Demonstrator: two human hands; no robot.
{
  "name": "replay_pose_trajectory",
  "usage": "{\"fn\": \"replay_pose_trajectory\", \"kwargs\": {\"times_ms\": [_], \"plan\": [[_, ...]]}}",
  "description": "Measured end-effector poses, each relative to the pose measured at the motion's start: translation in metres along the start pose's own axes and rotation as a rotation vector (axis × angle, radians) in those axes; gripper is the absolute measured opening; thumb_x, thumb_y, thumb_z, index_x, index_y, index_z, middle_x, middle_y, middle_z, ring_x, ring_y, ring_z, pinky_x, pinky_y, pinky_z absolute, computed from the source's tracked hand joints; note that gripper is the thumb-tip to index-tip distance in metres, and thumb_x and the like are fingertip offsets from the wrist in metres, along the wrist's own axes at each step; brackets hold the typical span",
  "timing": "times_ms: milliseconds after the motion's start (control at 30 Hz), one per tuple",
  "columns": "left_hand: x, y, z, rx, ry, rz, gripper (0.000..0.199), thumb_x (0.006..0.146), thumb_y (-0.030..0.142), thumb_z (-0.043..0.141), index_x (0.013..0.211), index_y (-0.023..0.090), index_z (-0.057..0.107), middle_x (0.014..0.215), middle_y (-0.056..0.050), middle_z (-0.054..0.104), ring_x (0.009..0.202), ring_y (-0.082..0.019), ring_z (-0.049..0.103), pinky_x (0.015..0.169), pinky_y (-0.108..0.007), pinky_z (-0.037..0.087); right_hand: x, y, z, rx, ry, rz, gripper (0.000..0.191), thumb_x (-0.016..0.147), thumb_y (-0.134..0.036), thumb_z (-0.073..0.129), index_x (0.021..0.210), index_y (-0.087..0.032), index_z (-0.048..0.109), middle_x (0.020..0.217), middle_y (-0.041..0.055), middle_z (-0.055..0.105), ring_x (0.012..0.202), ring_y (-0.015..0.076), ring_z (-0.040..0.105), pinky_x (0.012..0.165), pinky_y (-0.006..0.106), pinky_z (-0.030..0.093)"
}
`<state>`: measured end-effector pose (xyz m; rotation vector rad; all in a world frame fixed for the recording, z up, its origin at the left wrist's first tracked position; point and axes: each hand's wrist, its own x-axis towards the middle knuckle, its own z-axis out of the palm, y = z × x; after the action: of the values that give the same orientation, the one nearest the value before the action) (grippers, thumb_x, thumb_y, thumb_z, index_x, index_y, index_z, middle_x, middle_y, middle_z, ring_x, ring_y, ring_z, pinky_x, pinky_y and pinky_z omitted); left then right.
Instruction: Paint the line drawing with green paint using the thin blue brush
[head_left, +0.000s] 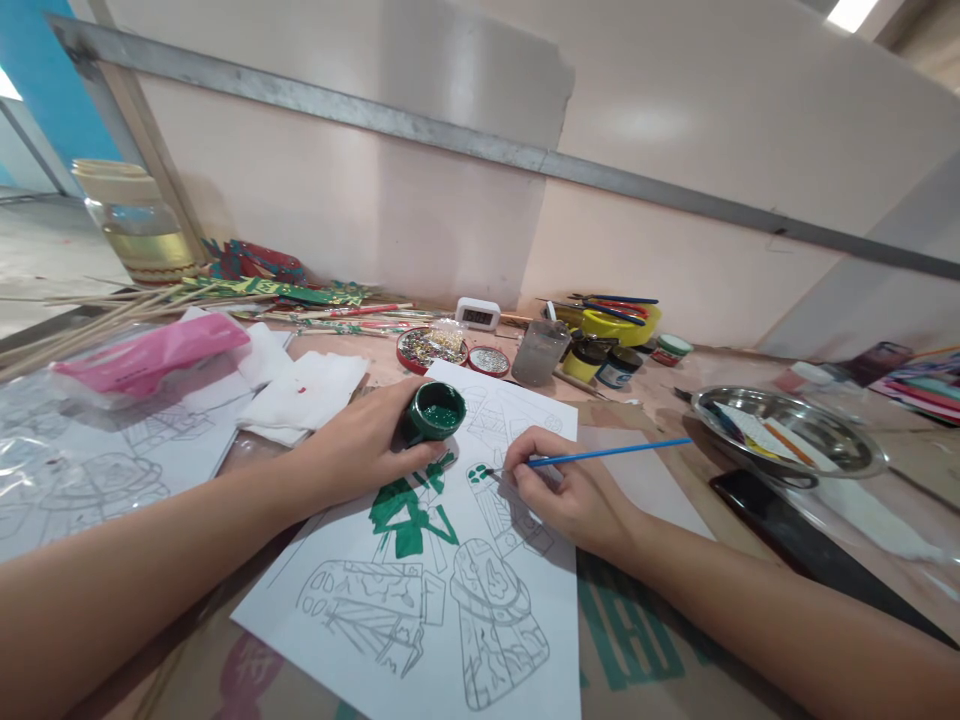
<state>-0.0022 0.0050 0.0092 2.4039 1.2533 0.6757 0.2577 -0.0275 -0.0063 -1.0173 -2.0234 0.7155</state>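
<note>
My left hand (382, 440) is wrapped round a small jar of green paint (435, 412), tilted so that its open mouth faces me. Between the fingers of my right hand (559, 485) is a paintbrush (607, 453) with a blue handle. Its dark tip meets the white sheet (420, 690) at some small green patches. Pencil drawings cover this sheet, and one of them, below the jar, carries larger areas of green paint (409, 515). Part of the drawing under my right hand is hidden.
Folded white tissues (304, 395) and a pink packet (154, 355) lie left. Behind the sheet stand a bead dish (420, 350), a small digital clock (478, 314), a cup of cloudy liquid (540, 350) and paint jars (585, 358). A metal bowl (862, 462) and a black phone-like slab (810, 545) are right.
</note>
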Motion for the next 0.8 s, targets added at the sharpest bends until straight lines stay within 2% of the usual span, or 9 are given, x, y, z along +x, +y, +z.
{"fn": "replay_pose_trajectory", "kwargs": {"times_ms": [200,267,333,467,567,667,800], "plan": [[0.001,-0.002,0.0,0.001,0.042,0.026,0.058,0.091,0.053,0.062,0.138,0.021,0.047,0.134,-0.012,0.064,0.124,-0.033,0.061,0.104,-0.047,0.048,0.001,0.001,-0.001,-0.007,0.05,-0.048,0.013,0.082,-0.015,0.051,0.081,-0.021,0.063,0.078,0.0024,0.069,0.072,0.0166,0.065,0.065,0.026,0.052],[0.0,-0.004,0.0,0.004,0.037,0.037,0.052,0.093,0.051,0.06,0.136,0.022,0.05,0.13,-0.011,0.066,0.122,-0.032,0.063,0.102,-0.046,0.051,0.002,0.001,0.0,-0.013,0.062,-0.062,0.015,0.084,-0.015,0.052,0.084,-0.02,0.065,0.08,0.0031,0.07,0.073,0.0168,0.066,0.067,0.027,0.054],[0.0,-0.01,0.001,0.007,0.065,0.049,0.051,0.094,0.053,0.058,0.136,0.024,0.05,0.13,-0.011,0.067,0.12,-0.032,0.064,0.103,-0.048,0.051,0.004,0.002,0.002,-0.012,0.047,-0.068,0.015,0.086,-0.016,0.053,0.087,-0.02,0.068,0.083,0.0039,0.072,0.077,0.0178,0.068,0.07,0.028,0.055],[0.001,-0.028,0.007,0.021,0.165,0.083,0.057,0.09,0.056,0.063,0.139,0.028,0.051,0.137,-0.01,0.065,0.129,-0.037,0.06,0.109,-0.055,0.048,0.007,0.002,0.003,-0.02,0.05,-0.07,0.018,0.086,-0.011,0.057,0.087,-0.023,0.071,0.087,0.0043,0.074,0.082,0.0201,0.07,0.076,0.031,0.057],[0.002,-0.033,0.01,0.007,0.204,0.1,0.058,0.087,0.059,0.064,0.137,0.03,0.053,0.134,-0.01,0.067,0.125,-0.039,0.063,0.102,-0.055,0.053,0.008,0.0,0.003,-0.005,0.048,-0.07,0.019,0.088,-0.011,0.058,0.089,-0.024,0.071,0.089,0.0041,0.075,0.084,0.0218,0.071,0.078,0.033,0.058],[0.002,-0.031,0.009,0.0,0.227,0.079,0.055,0.089,0.06,0.062,0.134,0.031,0.054,0.131,-0.009,0.069,0.125,-0.039,0.063,0.102,-0.057,0.052,0.008,-0.002,0.002,0.009,0.039,-0.063,0.022,0.091,-0.01,0.055,0.09,-0.025,0.071,0.09,0.0038,0.076,0.086,0.0216,0.071,0.081,0.034,0.058],[0.003,-0.03,0.006,0.038,0.207,0.1,0.054,0.089,0.058,0.063,0.133,0.029,0.055,0.129,-0.011,0.069,0.121,-0.039,0.065,0.102,-0.057,0.053,0.009,0.0,0.003,0.03,0.046,-0.028,0.02,0.086,-0.008,0.057,0.092,-0.023,0.07,0.089,0.0034,0.075,0.08,0.0188,0.069,0.072,0.029,0.056]]}}
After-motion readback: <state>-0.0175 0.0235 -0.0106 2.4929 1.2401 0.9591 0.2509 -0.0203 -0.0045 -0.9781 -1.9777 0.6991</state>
